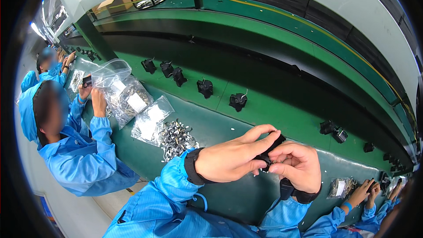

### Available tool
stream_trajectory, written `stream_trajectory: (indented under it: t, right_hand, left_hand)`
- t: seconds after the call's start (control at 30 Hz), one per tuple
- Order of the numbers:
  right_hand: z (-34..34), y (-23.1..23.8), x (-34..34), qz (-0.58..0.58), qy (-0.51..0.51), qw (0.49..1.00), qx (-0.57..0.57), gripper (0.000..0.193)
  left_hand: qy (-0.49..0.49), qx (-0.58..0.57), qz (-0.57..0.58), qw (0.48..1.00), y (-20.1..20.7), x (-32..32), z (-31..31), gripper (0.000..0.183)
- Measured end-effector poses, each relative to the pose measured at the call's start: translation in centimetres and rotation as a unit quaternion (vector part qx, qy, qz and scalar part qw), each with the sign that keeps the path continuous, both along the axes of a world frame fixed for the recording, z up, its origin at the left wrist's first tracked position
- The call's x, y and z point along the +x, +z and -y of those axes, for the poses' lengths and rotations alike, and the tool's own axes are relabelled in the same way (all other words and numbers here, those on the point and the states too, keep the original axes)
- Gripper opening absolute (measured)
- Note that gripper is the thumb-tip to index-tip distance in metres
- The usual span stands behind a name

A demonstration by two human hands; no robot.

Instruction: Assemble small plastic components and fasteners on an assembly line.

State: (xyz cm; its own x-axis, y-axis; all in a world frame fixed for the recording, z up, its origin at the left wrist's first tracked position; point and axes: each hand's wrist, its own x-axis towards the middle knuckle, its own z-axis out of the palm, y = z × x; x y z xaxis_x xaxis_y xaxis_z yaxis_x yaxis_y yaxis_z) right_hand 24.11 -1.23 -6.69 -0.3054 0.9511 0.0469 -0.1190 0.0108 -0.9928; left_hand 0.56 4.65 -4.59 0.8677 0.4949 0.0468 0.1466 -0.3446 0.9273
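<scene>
My left hand (pixel 233 156) is closed around a black plastic part (pixel 276 144), holding it above the green worktable (pixel 238 198). My right hand (pixel 300 163) meets it from the other side, thumb and forefinger pinched together against the part's lower end. A tiny metallic glint shows at those fingertips, too small to name. Black bands circle both of my wrists over blue sleeves. Left of my left hand, a loose heap of small black, white and metallic pieces (pixel 177 139) lies on the table.
Beyond the table runs a green conveyor belt (pixel 273 112) bearing several black parts (pixel 238 101). Clear plastic bags (pixel 121 92) of small pieces lie to the left, beside a co-worker in blue (pixel 83 150). At right, another bag (pixel 340 188) lies near other workers' hands (pixel 363 194).
</scene>
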Motion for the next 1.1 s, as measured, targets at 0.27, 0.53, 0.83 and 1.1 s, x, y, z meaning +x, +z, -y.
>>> stream_trajectory:
  t: [0.27,0.53,0.83,1.1]
  right_hand:
    - [0.7,0.6,-0.5,0.048,-0.024,0.999,0.001,0.019]
    - [1.0,0.9,-1.1,0.083,-0.072,0.993,0.045,0.016]
    - [1.3,0.7,-0.8,0.024,-0.08,0.995,0.046,0.01]
    - [1.6,0.8,-1.7,-0.001,-0.083,0.995,0.061,0.014]
  left_hand:
    - [0.027,0.07,0.006,0.997,-0.5,-0.2,0.4,0.078]
    - [0.042,0.081,-0.027,0.995,0.2,0.0,0.6,0.073]
    - [0.051,-0.01,0.007,0.999,1.1,-0.3,0.8,0.066]
    - [0.044,0.058,0.026,0.997,0.3,-0.8,0.7,0.076]
